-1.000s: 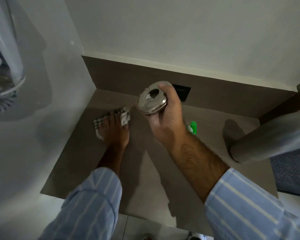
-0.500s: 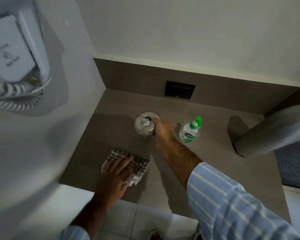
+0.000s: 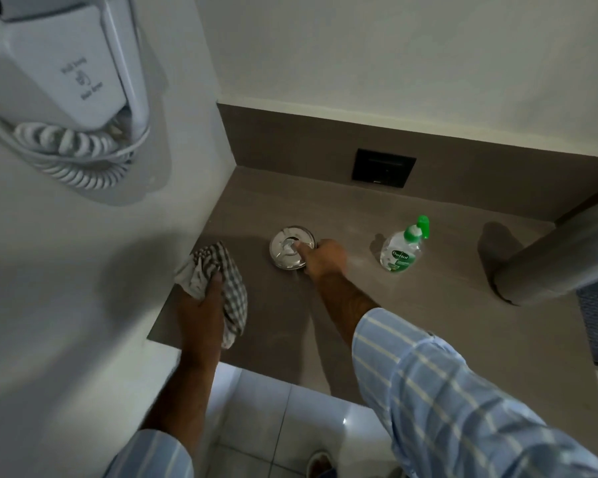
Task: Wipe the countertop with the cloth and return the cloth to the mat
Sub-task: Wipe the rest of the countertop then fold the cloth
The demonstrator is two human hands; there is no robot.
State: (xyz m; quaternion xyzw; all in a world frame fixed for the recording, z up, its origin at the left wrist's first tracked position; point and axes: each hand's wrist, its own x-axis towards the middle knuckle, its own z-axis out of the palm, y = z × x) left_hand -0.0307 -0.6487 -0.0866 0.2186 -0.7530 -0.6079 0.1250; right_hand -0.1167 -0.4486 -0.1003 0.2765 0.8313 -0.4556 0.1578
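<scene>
One checked cloth (image 3: pixel 233 288) is what I watch first: it sits bunched in my left hand (image 3: pixel 201 305), near the left front part of the brown desk (image 3: pixel 446 322), close beside the white side wall (image 3: pixel 66 288). The fingers are clenched around the cloth, with a pale corner poking out above the thumb and a checked flap hanging down on the right side of the hand; I cannot tell whether the cloth touches the desk surface or is lifted just off it.

My right hand (image 3: pixel 323 258) reaches further in and rests on a round shiny metal dish (image 3: pixel 289 248) that stands on the desk, to the right of the cloth and apart from it. Its fingers are laid over the dish's top and near rim, gripping it lightly. Both forearms come out of light blue striped sleeves (image 3: pixel 446 408).

Right of the dish, well apart from it, a clear soap bottle (image 3: pixel 401 253) with a green pump top stands on the desk. Behind, a black socket plate (image 3: pixel 384 167) is set into the brown back panel. At the far right edge a grey rounded object I cannot identify leans into view. High on the left wall hangs a white hair dryer (image 3: pixel 66 63) with a coiled cord (image 3: pixel 69 150). White floor tiles (image 3: pixel 273 408) show below the desk edge.
</scene>
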